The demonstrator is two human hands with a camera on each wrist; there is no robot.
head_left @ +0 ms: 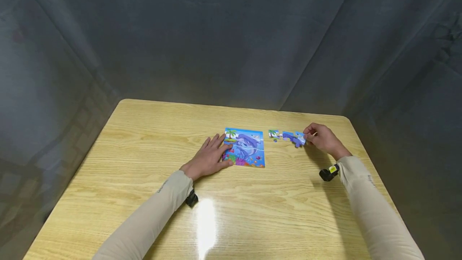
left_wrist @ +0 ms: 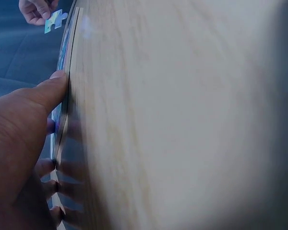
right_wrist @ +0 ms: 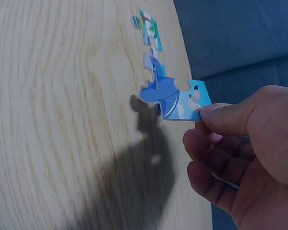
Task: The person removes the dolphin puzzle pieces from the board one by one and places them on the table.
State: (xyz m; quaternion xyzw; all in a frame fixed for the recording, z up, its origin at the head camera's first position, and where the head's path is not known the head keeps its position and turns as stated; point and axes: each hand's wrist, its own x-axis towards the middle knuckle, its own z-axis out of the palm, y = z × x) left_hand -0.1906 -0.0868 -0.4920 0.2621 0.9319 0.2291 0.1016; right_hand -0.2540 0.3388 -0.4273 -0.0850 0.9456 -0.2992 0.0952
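Observation:
A square dolphin picture board (head_left: 249,145) lies on the table. My left hand (head_left: 207,159) rests over its left side with fingers spread, and the left wrist view shows the thumb (left_wrist: 53,91) at its edge. Off to the right, my right hand (head_left: 323,139) pinches a jigsaw puzzle piece (right_wrist: 180,101) by one corner between thumb and index finger. That piece is blue with part of a dolphin and is held up, its shadow falling on the wood. Behind it are a palm-tree puzzle piece (right_wrist: 150,29) and another blue puzzle piece (head_left: 287,135), partly covered.
The light wooden table (head_left: 267,208) has rounded far corners. Dark grey curtains (head_left: 202,39) hang behind it and at both sides. Black wrist cameras sit on both sleeves, and a bright glare marks the table near the front.

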